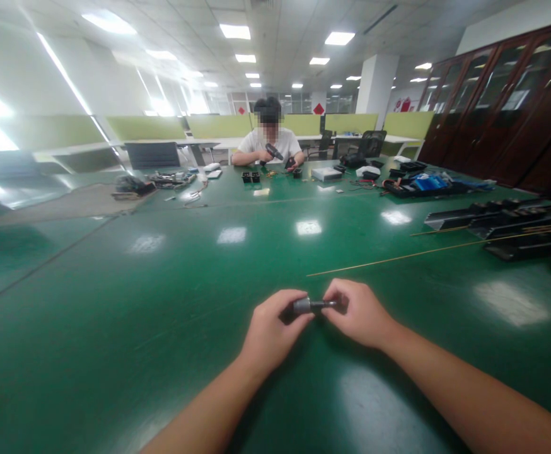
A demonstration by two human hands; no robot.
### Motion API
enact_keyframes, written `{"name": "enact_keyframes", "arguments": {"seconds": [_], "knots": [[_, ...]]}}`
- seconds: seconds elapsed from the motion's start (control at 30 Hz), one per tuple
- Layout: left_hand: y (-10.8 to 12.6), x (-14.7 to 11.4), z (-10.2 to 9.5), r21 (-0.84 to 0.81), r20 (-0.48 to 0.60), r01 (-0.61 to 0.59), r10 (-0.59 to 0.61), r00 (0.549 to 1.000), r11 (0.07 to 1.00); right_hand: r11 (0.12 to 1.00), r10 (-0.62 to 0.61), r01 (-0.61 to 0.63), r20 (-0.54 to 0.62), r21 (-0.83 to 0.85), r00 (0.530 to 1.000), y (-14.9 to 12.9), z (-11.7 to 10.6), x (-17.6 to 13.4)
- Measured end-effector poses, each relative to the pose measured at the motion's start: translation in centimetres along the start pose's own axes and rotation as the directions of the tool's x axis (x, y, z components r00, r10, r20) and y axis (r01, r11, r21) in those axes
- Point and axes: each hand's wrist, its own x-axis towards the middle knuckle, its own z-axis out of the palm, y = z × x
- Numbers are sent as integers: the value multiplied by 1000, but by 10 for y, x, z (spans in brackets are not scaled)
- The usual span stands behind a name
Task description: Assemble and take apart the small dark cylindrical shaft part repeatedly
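Note:
My left hand is closed round the thick dark body of a short cylindrical tool with a grey collar. Out of the collar a thin metal shaft points right. At the shaft's tip, the fingers of my right hand pinch the end; whether they hold a separate small piece there is hidden. Both hands are just above the green table, with the tool lying roughly level between them.
A thin brass-coloured rod lies just beyond my right hand. Black metal rails are at the right. Across the table a person holds a power drill, near black blocks and a white box.

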Motion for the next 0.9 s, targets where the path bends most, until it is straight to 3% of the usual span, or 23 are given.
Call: {"name": "enact_keyframes", "arguments": {"seconds": [0.9], "knots": [[0,2,-2,11,-24,40,-39,999,999,1000,26,-26,6,11,1000,6,-1,1]]}}
